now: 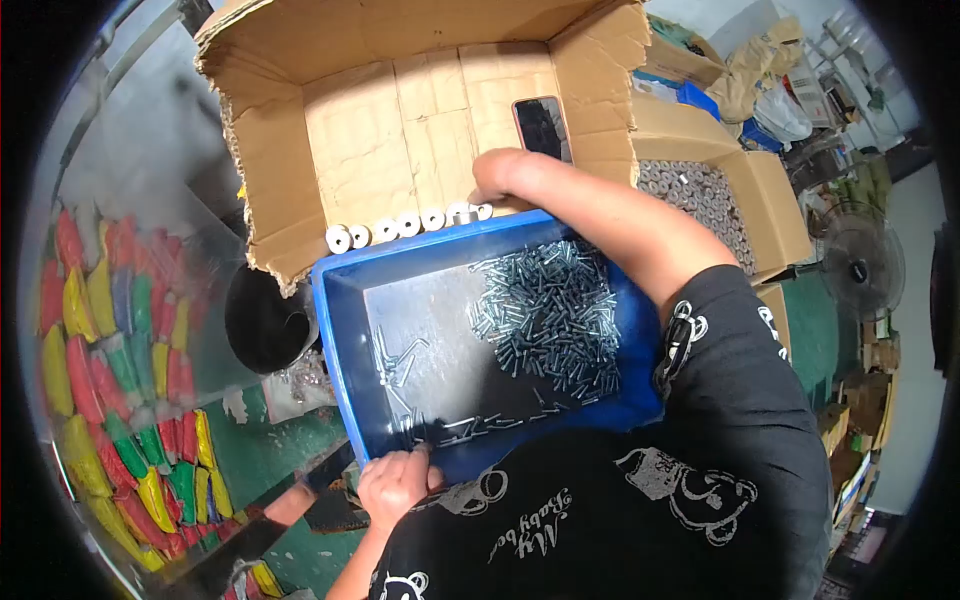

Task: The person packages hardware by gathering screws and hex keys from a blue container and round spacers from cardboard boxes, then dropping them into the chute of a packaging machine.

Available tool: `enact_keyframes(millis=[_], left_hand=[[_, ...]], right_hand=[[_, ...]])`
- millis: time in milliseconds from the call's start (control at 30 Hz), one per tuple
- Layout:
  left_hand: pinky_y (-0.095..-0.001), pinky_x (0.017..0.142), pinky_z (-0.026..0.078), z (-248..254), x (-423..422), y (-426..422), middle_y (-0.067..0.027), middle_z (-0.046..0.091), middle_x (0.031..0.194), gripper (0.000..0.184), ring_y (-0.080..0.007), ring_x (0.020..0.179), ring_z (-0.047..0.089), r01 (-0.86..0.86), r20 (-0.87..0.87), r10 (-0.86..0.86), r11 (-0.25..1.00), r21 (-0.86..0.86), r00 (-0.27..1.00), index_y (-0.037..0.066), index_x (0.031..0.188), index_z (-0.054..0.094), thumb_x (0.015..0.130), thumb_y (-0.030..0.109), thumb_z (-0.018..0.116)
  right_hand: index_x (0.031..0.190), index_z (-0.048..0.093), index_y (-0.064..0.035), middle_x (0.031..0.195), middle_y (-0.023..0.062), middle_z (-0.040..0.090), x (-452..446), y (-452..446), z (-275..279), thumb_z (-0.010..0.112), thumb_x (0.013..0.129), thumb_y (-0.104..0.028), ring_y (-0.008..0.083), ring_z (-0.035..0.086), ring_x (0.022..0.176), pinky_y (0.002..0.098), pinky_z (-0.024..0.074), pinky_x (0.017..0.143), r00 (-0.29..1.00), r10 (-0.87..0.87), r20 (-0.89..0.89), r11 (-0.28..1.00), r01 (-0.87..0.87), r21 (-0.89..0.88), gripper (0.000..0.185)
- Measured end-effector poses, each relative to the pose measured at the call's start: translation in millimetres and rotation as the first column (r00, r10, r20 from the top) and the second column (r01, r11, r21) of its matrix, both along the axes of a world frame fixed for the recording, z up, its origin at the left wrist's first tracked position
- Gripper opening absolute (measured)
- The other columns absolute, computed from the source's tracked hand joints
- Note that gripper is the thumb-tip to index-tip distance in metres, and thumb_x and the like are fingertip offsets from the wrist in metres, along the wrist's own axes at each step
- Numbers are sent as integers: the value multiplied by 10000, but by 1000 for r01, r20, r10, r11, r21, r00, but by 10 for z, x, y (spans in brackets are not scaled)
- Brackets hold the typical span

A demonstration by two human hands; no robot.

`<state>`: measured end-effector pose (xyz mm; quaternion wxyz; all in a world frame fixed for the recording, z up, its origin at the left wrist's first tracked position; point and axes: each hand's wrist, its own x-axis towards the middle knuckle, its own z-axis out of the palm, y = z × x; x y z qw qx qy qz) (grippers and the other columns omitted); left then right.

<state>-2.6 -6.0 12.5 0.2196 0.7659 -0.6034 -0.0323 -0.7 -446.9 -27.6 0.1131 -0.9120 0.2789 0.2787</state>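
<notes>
A blue tray (335, 340) holds a heap of small metal screws (560, 310) at its right, with scattered ones along its left and near edges. Beyond the tray's far rim, several round metal rings (386, 230) stand in a row in a cardboard box (360, 130). My right hand (497, 178) reaches in at the row's right end; its fingertips are hidden, and so is anything in them. At the tray's near left corner my left hand (395, 485) is closed beside the rim, its fingertips close to a screw; what it grips is too small to make out.
A phone (541, 125) lies in the cardboard box. To the right stands another box (775, 205) full of metal rings (700, 200), with a fan (860, 270) beyond. Red, yellow and green bundles (120, 390) hang at the left, near a black round container (265, 320).
</notes>
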Motion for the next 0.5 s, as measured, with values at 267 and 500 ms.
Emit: enact_keyframes(millis=[267,500], left_hand=[[-310,469,350,-86,114,54,0,521,600,368,-162,508,530,95,-21,-95,995,24,995,81,933,708,574,162,718],[-293,468,333,-135,168,107,16,531,638,405,-138,518,526,131,-16,-130,989,68,991,95,974,706,580,186,735]], right_hand=[[668,642,-44,565,44,529,-65,-213,-194,687,836,-465,160,437,436,305,337,406,930,-345,-129,804,364,470,456],[604,598,-143,526,-2,482,8,-259,-92,667,778,-333,119,367,392,288,285,384,890,-424,-170,759,452,469,267]])
